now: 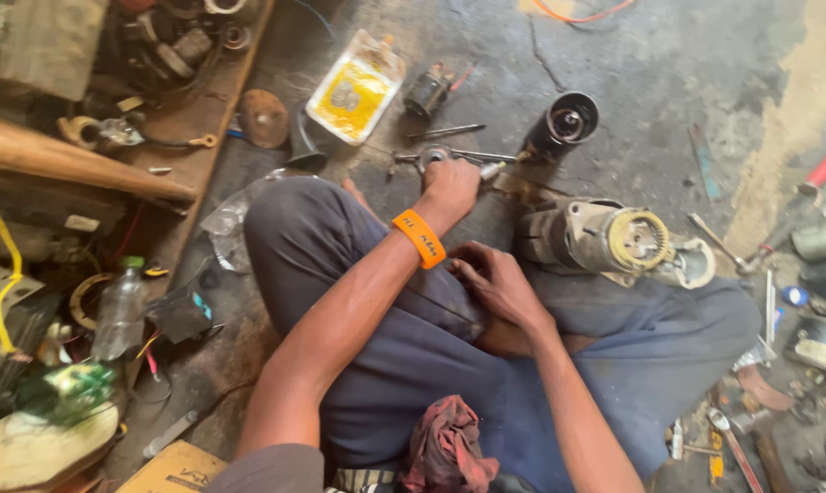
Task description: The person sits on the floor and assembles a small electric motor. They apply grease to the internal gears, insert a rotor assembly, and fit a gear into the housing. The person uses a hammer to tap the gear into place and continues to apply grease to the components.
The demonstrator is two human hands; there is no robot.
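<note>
I sit cross-legged on a concrete floor in blue trousers [413,356]. My left hand [449,187], with an orange wristband [419,238] on the wrist, reaches forward to the floor with its fingers closed over a round metal part [431,155] that has a thin rod [481,156] beside it. My right hand [497,283] rests on my lap with the fingers curled against the trouser cloth; whether it holds anything is hidden. Just right of it, against my knee, lies a grey starter motor [605,239] with a brass-coloured geared end.
Beyond my left hand lie a black cylindrical housing [568,123], a small motor part [426,91] and a yellow packet [353,91]. A cluttered wooden shelf [184,119] and a plastic bottle [121,310] are at left. Wrenches [719,242] and scattered parts lie at right; a red rag [445,447] is on my lap.
</note>
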